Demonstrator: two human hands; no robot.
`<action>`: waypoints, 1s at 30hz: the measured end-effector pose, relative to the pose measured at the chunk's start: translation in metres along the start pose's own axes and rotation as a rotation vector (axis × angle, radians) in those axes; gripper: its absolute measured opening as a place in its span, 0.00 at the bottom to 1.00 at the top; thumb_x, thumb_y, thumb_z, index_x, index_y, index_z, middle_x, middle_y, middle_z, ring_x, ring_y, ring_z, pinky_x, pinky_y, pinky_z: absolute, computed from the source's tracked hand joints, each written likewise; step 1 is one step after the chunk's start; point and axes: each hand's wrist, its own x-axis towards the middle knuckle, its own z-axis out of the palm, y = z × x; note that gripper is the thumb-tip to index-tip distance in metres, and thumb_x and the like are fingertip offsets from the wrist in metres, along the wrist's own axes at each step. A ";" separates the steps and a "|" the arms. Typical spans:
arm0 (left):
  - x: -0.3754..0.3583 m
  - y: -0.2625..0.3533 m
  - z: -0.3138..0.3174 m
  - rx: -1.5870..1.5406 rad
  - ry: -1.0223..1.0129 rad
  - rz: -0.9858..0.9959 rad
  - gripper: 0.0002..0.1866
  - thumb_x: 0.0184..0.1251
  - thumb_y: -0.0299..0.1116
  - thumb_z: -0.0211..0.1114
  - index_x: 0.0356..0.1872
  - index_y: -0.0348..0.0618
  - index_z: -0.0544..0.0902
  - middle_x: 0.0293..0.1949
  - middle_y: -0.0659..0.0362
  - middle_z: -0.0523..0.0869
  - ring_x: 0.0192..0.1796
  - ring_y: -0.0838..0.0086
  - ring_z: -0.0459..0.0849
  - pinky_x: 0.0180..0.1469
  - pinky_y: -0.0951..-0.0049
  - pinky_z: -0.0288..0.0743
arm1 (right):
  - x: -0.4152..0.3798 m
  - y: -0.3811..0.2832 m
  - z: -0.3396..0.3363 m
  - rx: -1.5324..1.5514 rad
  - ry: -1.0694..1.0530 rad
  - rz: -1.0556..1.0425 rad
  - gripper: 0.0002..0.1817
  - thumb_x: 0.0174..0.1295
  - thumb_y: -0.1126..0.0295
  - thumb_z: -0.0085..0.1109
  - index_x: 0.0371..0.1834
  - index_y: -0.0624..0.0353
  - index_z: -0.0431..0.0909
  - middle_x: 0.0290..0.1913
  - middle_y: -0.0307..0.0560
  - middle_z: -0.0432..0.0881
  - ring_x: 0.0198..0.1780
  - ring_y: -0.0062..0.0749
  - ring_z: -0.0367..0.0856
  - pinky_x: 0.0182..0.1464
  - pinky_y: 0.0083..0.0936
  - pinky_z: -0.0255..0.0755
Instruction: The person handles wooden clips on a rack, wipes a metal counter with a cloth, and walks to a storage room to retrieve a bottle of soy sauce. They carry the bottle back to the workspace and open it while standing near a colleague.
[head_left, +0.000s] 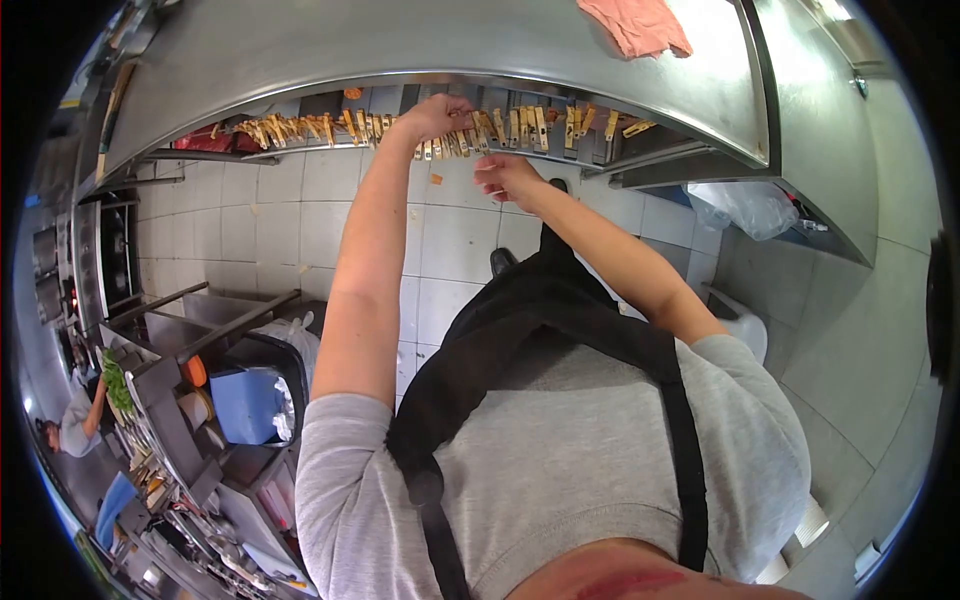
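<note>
A long row of wooden clothespins is clipped along a rail under the front edge of the steel counter. My left hand is at the middle of this row, with its fingers bent and closed on a clothespin; the other pins around it partly hide the fingertips. Just below the row and to the right is my right hand. Its fingers are loosely curved and apart, and nothing shows in them.
An orange cloth lies on the counter. At the right, a plastic bag sits on a lower shelf. Lower left stands a shelf unit with a blue container. Another person works at far left. Light tiles cover the floor.
</note>
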 end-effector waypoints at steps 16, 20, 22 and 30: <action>-0.015 0.025 -0.007 0.127 -0.091 0.076 0.23 0.48 0.44 0.63 0.43 0.39 0.75 0.40 0.51 0.80 0.44 0.65 0.77 0.46 0.71 0.69 | 0.040 0.016 0.029 0.549 0.000 -0.352 0.06 0.55 0.68 0.55 0.31 0.54 0.68 0.24 0.35 0.69 0.22 0.19 0.65 0.23 0.17 0.59; 0.001 0.011 0.002 0.079 -0.042 0.071 0.23 0.48 0.43 0.65 0.44 0.41 0.74 0.39 0.53 0.80 0.43 0.67 0.77 0.46 0.71 0.68 | 0.034 0.040 0.016 0.352 -0.011 -0.253 0.05 0.56 0.71 0.53 0.29 0.58 0.68 0.24 0.38 0.70 0.21 0.20 0.65 0.23 0.19 0.61; 0.003 0.023 0.000 0.069 -0.065 0.065 0.23 0.47 0.42 0.65 0.45 0.42 0.74 0.39 0.53 0.80 0.43 0.67 0.77 0.46 0.71 0.68 | 0.016 0.055 0.018 0.298 0.037 -0.125 0.05 0.57 0.70 0.51 0.31 0.60 0.68 0.24 0.40 0.71 0.20 0.21 0.65 0.24 0.19 0.62; -0.009 0.040 0.005 0.338 0.108 -0.069 0.22 0.46 0.45 0.66 0.44 0.52 0.77 0.39 0.55 0.81 0.42 0.65 0.77 0.44 0.69 0.69 | -0.028 0.095 -0.022 0.420 0.056 0.020 0.06 0.59 0.70 0.49 0.34 0.59 0.68 0.27 0.41 0.73 0.24 0.22 0.68 0.27 0.19 0.63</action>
